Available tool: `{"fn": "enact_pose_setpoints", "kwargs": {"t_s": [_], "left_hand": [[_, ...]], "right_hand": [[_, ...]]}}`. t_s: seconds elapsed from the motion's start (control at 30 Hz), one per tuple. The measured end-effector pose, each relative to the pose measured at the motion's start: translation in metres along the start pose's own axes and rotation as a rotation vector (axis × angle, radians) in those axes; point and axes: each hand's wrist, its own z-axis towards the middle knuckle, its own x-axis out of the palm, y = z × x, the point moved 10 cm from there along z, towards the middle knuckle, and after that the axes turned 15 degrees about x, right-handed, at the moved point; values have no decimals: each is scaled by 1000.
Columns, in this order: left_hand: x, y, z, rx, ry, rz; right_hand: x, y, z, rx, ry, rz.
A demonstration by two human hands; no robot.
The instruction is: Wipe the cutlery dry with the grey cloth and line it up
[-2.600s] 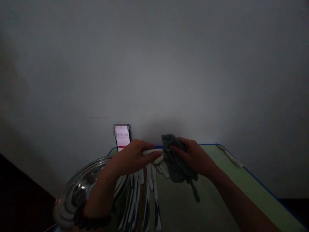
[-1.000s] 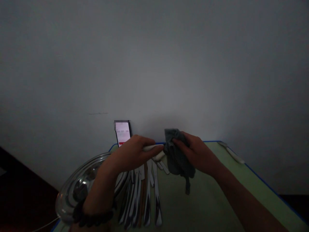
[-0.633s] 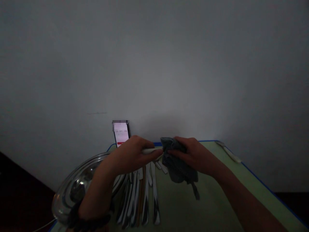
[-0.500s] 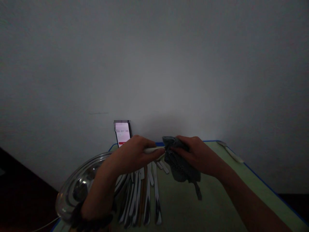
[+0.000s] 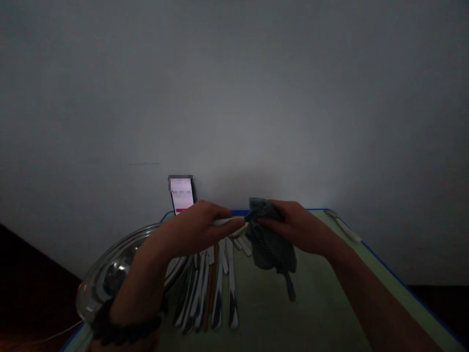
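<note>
My left hand (image 5: 198, 227) is closed around the pale handle of a white-handled utensil (image 5: 222, 222), held level above the table. Its far end goes into a dark grey cloth (image 5: 271, 252), so its head is hidden. Fingers and thumb of my right hand (image 5: 293, 222) pinch the cloth around that end; a loop of fabric dangles below. Under and beside my left hand lies a row of metal cutlery (image 5: 219, 303), several pieces with handles toward me. A few shorter handles (image 5: 242, 246) lie just behind, partly covered by my hands.
On the left stands a large shiny metal bowl (image 5: 86, 288), partly behind my left forearm. A lit phone (image 5: 182, 198) showing a timer leans against the wall (image 5: 234, 98). Another white-handled utensil (image 5: 346, 228) rests at the right edge of the green, blue-edged table (image 5: 271, 318).
The whole view has shifted slightly, putting things a little higher and further left. Both hands keep their hold; the cloth's top edge stands up somewhat more around the utensil's end.
</note>
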Motion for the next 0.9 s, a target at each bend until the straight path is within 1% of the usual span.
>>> {"fn": "enact_pose_setpoints", "kwargs": {"t_s": [0.1, 0.17, 0.23, 0.3, 0.37, 0.43, 0.47, 0.53, 0.67, 0.77, 0.83, 0.9], "left_hand": [[1, -4, -3, -4, 33, 10], [-2, -5, -5, -4, 30, 9], [-7, -5, -8, -7, 10, 24], [-14, -2, -13, -9, -14, 42], [-21, 1, -17, -18, -47, 34], [-25, 3, -20, -21, -80, 6], [-26, 2, -19, -18, -88, -7], [-25, 1, -17, -14, -79, -6], [-24, -2, -12, -35, -79, 68], [-24, 0, -12, -48, -88, 86], [-24, 2, -13, -55, -89, 97], [-24, 4, -13, -55, -88, 117]], "right_hand": [[-6, 4, -8, -12, 49, -100], [-11, 6, -11, -10, 52, -96], [-17, 6, -11, -15, 26, -33], [-26, 2, -9, -6, -30, 119], [-35, -8, -6, 35, -74, 421], [-35, -18, -1, 77, -68, 714], [-31, -21, 1, 96, -56, 812], [-20, -24, 7, 143, -20, 909], [14, -36, 20, 331, 68, 1092], [36, -40, 24, 401, 165, 1279], [40, -41, 24, 424, 188, 1402], [37, -44, 21, 440, 151, 1466]]}}
